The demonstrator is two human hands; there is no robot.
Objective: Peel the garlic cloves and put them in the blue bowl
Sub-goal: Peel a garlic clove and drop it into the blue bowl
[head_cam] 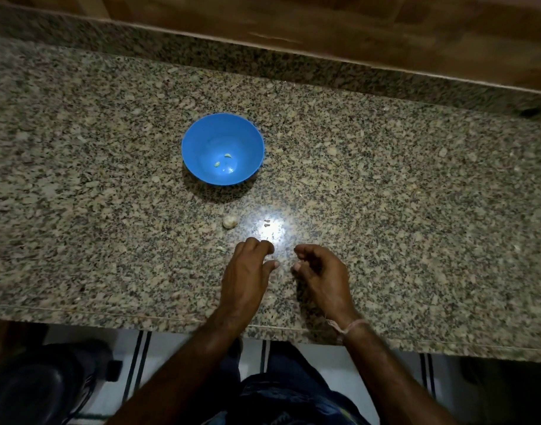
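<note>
Granite worktop; my left hand and right hand hover loosely curled, nothing visibly held. Garlic clove lies near the blue bowl: light, papery, probably slippery, so I'd pinch its ends.

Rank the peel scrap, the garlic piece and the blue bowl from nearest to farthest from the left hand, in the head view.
1. The peel scrap, on the counter just left of the left hand.
2. The garlic piece, ahead of the hand, slightly left.
3. The blue bowl, farthest, beyond the garlic.
</note>
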